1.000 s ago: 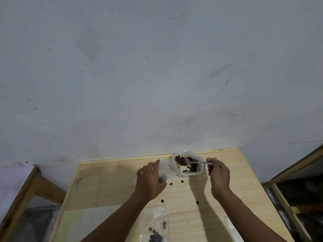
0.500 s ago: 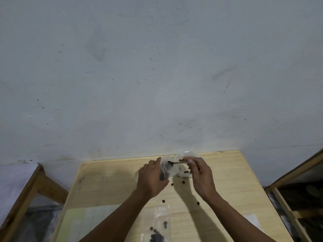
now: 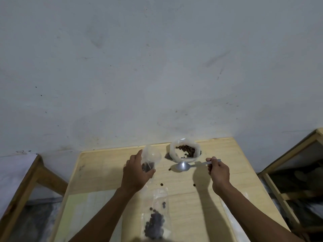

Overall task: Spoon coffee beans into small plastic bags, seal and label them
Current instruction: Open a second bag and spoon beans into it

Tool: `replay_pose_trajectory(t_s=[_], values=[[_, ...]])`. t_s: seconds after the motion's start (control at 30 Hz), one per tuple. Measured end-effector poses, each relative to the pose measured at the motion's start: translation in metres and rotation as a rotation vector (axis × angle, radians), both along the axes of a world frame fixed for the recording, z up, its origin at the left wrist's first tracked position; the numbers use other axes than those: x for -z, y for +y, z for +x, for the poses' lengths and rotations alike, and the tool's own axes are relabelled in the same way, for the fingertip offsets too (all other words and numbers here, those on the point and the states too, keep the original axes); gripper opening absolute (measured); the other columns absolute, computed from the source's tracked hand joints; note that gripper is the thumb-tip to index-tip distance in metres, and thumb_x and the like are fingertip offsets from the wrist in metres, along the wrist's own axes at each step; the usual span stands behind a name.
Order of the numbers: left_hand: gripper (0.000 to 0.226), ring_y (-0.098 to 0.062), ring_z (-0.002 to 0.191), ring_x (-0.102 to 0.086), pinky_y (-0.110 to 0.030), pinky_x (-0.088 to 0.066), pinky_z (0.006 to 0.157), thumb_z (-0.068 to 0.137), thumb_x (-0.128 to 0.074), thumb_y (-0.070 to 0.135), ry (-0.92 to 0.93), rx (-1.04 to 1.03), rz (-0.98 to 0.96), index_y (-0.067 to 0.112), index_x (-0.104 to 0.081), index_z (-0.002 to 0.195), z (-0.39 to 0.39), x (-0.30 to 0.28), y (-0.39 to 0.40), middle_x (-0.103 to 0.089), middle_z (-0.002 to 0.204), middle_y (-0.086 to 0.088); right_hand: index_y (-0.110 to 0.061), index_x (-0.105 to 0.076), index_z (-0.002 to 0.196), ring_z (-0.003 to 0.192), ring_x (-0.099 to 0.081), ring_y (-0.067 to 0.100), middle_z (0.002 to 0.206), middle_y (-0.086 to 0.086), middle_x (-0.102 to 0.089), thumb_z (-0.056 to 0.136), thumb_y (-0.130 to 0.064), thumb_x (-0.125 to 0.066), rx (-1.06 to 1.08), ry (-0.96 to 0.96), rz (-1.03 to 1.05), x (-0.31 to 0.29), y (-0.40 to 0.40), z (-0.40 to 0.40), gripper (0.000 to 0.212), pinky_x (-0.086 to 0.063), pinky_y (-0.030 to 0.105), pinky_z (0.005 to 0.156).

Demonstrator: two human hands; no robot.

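Pale wall behind a wooden desk (image 3: 227,154), left hand (image 3: 135,173) with fingers curled round a small plastic bag (image 3: 150,159) holding a few beans, right hand (image 3: 218,172) pinching an empty spoon (image 3: 183,166) by its handle, bowl just in front of the open bean sack (image 3: 185,151), filled bag (image 3: 155,219) lying at the near edge, loose beans (image 3: 161,184) scattered between
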State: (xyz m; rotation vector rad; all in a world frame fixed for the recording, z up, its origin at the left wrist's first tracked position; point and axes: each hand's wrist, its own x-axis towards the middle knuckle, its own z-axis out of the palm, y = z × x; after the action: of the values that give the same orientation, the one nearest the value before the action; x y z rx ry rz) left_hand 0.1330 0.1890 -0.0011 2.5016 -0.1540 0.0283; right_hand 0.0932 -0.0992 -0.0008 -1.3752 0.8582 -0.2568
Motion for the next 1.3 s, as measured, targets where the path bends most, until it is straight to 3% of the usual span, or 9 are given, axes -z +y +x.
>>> replay_pose_trajectory(t_s=[0.3, 0.43, 0.63, 0.73, 0.83, 0.93, 1.07, 1.2, 1.3], values=[[0.098, -0.023, 0.106, -0.056, -0.05, -0.053, 0.089, 0.065, -0.068, 0.065, 0.03, -0.004, -0.085, 0.02, -0.035, 0.146, -0.037, -0.005, 0.009, -0.055, 0.12, -0.005, -0.003, -0.07, 0.09, 0.07, -0.054, 0.014, 0.079, 0.006, -0.061, 0.103, -0.021, -0.046, -0.116, 0.149, -0.017, 0.034, 0.006, -0.059, 0.033, -0.04, 0.025, 0.061], [0.097, -0.023, 0.109, -0.053, -0.05, -0.05, 0.093, 0.067, -0.073, 0.059, 0.051, 0.002, -0.123, 0.021, -0.033, 0.147, -0.048, -0.007, 0.01, -0.053, 0.122, -0.004, -0.002, -0.068, 0.104, 0.066, -0.053, 0.02, 0.079, 0.01, -0.061, 0.099, -0.021, -0.056, -0.1, 0.208, -0.018, 0.036, 0.002, -0.067, 0.024, -0.042, 0.028, 0.059], [0.095, -0.019, 0.115, -0.048, -0.044, -0.048, 0.098, 0.074, -0.079, 0.049, 0.06, 0.012, -0.145, 0.022, -0.029, 0.15, -0.057, -0.018, 0.001, -0.05, 0.128, -0.001, -0.012, -0.038, 0.144, 0.059, -0.056, 0.021, 0.086, 0.017, -0.068, 0.093, -0.028, -0.065, -0.038, 0.207, -0.001, 0.02, 0.015, -0.069, 0.06, -0.045, 0.031, 0.06], [0.097, -0.02, 0.12, -0.047, -0.044, -0.044, 0.102, 0.074, -0.078, 0.051, 0.095, 0.021, -0.132, 0.025, -0.024, 0.151, -0.059, -0.023, -0.006, -0.047, 0.131, 0.001, -0.008, -0.062, 0.124, 0.06, -0.06, 0.016, 0.08, 0.01, -0.07, 0.093, -0.027, -0.066, -0.29, 0.096, -0.032, -0.013, 0.044, -0.069, 0.037, -0.046, 0.023, 0.054], [0.102, -0.019, 0.124, -0.045, -0.043, -0.042, 0.105, 0.072, -0.079, 0.052, 0.129, 0.047, -0.118, 0.028, -0.02, 0.152, -0.063, -0.029, -0.016, -0.044, 0.135, 0.001, -0.021, -0.07, 0.116, 0.078, -0.069, 0.006, 0.095, -0.004, -0.075, 0.09, -0.032, -0.067, -0.644, -0.039, -0.024, -0.048, 0.079, -0.068, 0.028, -0.049, 0.015, 0.061], [0.106, -0.015, 0.119, -0.046, -0.039, -0.044, 0.102, 0.068, -0.083, 0.047, 0.174, 0.063, -0.194, 0.031, -0.02, 0.151, -0.068, -0.033, -0.021, -0.045, 0.13, 0.005, -0.016, -0.074, 0.095, 0.074, -0.066, 0.006, 0.081, -0.005, -0.073, 0.09, -0.03, -0.069, -0.705, -0.128, -0.088, -0.059, 0.103, -0.064, 0.016, -0.048, 0.016, 0.062], [0.066, -0.012, 0.104, -0.058, -0.029, -0.052, 0.083, 0.083, -0.076, 0.035, 0.283, 0.038, -0.456, 0.027, -0.042, 0.139, -0.069, -0.039, -0.011, -0.055, 0.117, 0.004, -0.011, -0.074, 0.086, 0.07, -0.059, 0.011, 0.077, 0.004, -0.067, 0.093, -0.028, -0.065, -0.535, -0.094, -0.133, -0.06, 0.106, -0.058, 0.02, -0.046, 0.023, 0.065], [0.027, -0.021, 0.099, -0.068, -0.041, -0.058, 0.086, 0.093, -0.065, 0.033, 0.347, 0.001, -0.692, 0.026, -0.06, 0.118, -0.069, -0.046, 0.006, -0.067, 0.108, -0.003, -0.007, -0.074, 0.09, 0.072, -0.061, 0.01, 0.081, 0.004, -0.069, 0.093, -0.026, -0.065, -0.674, -0.075, -0.12, -0.066, 0.106, -0.061, 0.021, -0.048, 0.019, 0.064], [0.009, -0.019, 0.088, -0.07, -0.035, -0.057, 0.077, 0.093, -0.065, 0.027, 0.339, -0.036, -0.747, 0.02, -0.068, 0.098, -0.071, -0.052, 0.012, -0.07, 0.097, -0.004, -0.003, -0.073, 0.091, 0.068, -0.062, 0.009, 0.077, 0.002, -0.069, 0.091, -0.022, -0.067, -0.738, -0.098, -0.107, -0.069, 0.108, -0.06, 0.019, -0.05, 0.019, 0.064]])
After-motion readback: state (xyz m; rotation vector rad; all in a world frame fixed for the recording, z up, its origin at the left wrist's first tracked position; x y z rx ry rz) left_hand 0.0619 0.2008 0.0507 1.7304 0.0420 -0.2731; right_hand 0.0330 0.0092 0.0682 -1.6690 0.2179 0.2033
